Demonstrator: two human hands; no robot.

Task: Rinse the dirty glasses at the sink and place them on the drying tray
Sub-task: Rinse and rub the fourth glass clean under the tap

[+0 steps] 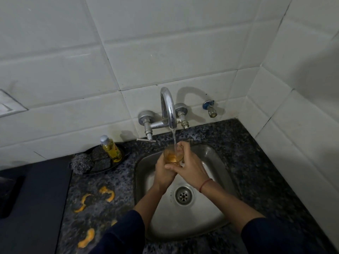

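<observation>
Fingers [185,149] masking glass [171,155] (base hidden)

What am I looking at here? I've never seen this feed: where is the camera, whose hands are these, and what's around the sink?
There is no machine: a person works with bare hands, and the single camera sits on their head, looking forward and down. Both hands are around one glass, left hand and right hand, holding it under water running from the tap. The glass holds amber-tinted liquid. Below is a steel sink with its drain, set in a dark speckled counter. To the left, a black dish holds a yellow soap bottle and scrubbers. Orange peel pieces lie on the counter. I cannot make out a drying tray.
</observation>
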